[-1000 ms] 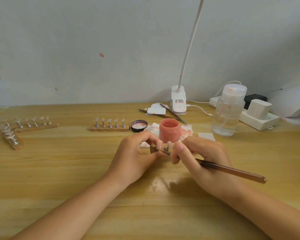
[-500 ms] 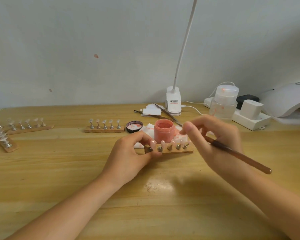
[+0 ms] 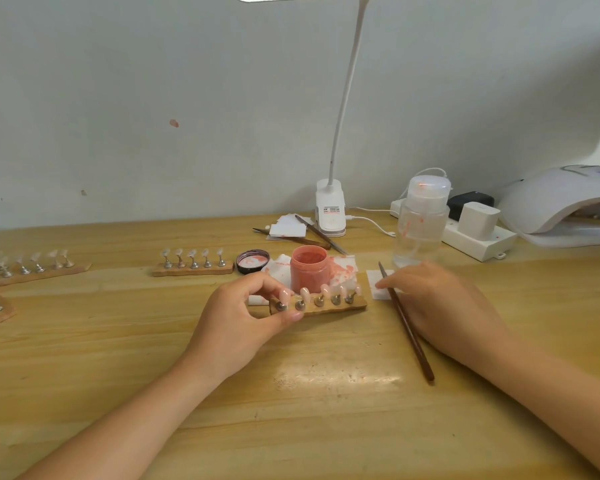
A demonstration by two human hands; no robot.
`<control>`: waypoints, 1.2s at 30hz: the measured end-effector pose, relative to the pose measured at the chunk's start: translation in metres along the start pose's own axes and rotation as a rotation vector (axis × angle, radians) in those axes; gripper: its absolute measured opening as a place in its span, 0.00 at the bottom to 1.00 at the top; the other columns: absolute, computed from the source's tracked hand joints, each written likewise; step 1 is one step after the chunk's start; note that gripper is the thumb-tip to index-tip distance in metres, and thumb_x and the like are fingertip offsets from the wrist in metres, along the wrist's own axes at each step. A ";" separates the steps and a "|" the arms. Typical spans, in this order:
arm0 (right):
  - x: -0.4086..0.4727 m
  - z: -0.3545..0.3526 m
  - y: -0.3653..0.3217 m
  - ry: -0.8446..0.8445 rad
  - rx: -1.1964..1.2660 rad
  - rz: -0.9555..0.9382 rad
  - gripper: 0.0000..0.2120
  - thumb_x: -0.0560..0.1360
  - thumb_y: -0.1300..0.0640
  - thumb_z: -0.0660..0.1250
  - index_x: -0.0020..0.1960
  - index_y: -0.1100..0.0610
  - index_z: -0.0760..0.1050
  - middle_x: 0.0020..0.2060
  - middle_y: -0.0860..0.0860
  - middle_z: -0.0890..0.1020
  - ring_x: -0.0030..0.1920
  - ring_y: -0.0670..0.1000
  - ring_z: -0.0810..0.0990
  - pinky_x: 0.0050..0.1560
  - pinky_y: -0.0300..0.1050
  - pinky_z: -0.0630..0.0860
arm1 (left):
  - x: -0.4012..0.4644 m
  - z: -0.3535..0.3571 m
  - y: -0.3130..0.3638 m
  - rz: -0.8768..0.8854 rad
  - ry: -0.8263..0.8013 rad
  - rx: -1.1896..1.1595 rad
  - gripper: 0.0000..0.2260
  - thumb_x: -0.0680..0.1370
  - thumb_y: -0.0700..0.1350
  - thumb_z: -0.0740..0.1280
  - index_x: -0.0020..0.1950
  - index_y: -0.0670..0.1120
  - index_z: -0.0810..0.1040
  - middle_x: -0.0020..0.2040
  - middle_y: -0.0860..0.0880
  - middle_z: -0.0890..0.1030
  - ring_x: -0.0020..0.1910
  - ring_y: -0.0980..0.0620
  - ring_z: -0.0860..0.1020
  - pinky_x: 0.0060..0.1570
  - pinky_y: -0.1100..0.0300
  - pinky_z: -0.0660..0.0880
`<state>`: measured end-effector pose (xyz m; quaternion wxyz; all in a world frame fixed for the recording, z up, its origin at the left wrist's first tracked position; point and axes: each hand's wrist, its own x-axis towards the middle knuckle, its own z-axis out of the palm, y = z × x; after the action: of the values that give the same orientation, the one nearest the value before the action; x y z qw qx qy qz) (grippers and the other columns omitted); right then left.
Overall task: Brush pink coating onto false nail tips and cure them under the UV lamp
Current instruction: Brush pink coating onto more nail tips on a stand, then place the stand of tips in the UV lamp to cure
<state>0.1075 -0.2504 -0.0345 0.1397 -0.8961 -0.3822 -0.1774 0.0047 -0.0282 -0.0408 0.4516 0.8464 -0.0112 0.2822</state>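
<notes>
Since the earlier frame the right hand (image 3: 440,306) has come down from above the strip; the brush (image 3: 407,323) now lies on the table (image 3: 153,358), tip on a white pad (image 3: 378,289). Right fingers are extended flat beside the handle, touching pad and brush; whether they still pinch it cannot be told. Left hand (image 3: 243,313) pinches the left end of one wooden holder strip (image 3: 326,304) between thumb and curled fingers. That strip carries five metal stands with five pink-coated nail tips (image 3: 324,289), just in front of one open pink jar (image 3: 309,271), which stands on a stained tissue. Jar lid (image 3: 252,261) lies just left. A second strip (image 3: 193,263) with five clear tips sits further left; more strips at the far left edge, count unclear. UV lamp (image 3: 561,206) stands at far right, well apart. One pump bottle (image 3: 423,223), one clip lamp (image 3: 330,213); its label is unreadable.
</notes>
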 end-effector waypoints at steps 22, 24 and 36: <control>0.004 -0.033 0.008 -0.229 0.750 0.120 0.11 0.65 0.53 0.75 0.41 0.40 0.76 0.34 0.40 0.81 0.38 0.35 0.76 0.37 0.25 0.69 | 0.017 0.004 0.033 -0.096 -0.113 -0.108 0.09 0.58 0.52 0.74 0.35 0.56 0.79 0.44 0.53 0.83 0.44 0.58 0.79 0.50 0.60 0.71; 0.005 -0.039 0.011 -0.245 0.718 0.101 0.12 0.64 0.53 0.76 0.41 0.41 0.76 0.32 0.38 0.79 0.36 0.34 0.75 0.36 0.25 0.68 | 0.019 0.009 0.036 -0.101 -0.112 -0.131 0.10 0.58 0.51 0.74 0.36 0.51 0.80 0.42 0.54 0.83 0.44 0.58 0.79 0.51 0.59 0.72; -0.012 -0.108 0.097 -0.296 0.883 0.263 0.16 0.55 0.43 0.72 0.40 0.47 0.84 0.34 0.45 0.82 0.36 0.39 0.78 0.39 0.28 0.72 | 0.051 0.095 0.111 0.008 0.066 -0.404 0.16 0.60 0.52 0.73 0.46 0.53 0.79 0.45 0.56 0.83 0.44 0.58 0.80 0.37 0.63 0.76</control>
<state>0.1476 -0.3648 0.0465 0.4721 -0.8074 -0.3203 0.1505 0.0612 -0.1550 0.0269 0.6111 0.7289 -0.0561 0.3036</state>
